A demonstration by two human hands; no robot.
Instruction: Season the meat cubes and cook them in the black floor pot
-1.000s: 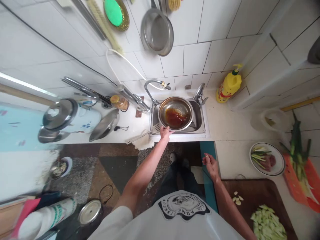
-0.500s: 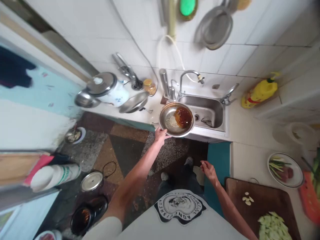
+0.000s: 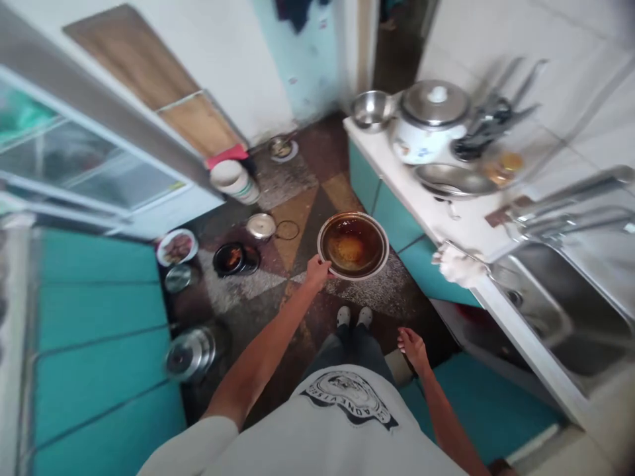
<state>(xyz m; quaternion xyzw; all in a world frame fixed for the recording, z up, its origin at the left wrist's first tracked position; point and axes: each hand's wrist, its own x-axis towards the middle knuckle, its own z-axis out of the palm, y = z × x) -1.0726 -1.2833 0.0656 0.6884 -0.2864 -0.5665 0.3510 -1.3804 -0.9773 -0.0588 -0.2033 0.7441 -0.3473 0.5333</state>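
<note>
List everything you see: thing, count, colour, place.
Basin: one, silver, in left hand
Liquid: one pool, brown, in basin
Lidded pot: one, white, on counter
Small bowl: one, silver, counter's far end
Shallow pan: one, silver, counter
Jar: one, yellowish, counter
Utensils: several, dark, counter
Cloth: one, white, counter's edge
Sink: one, silver, right
Cabinets: count unclear, teal, both sides
Board: count unclear, brown, left wall
Bucket: one, white, floor
Metal disc: one, silver, floor
Dark container: one, black, floor
Food bowl: one, white, left side
Steel pots: count unclear, silver, left side
Shirt: one, white, bottom centre
Shoes: two, pale, floor
Left hand: one, bare, at basin's rim
Right hand: one, bare, right of centre
</note>
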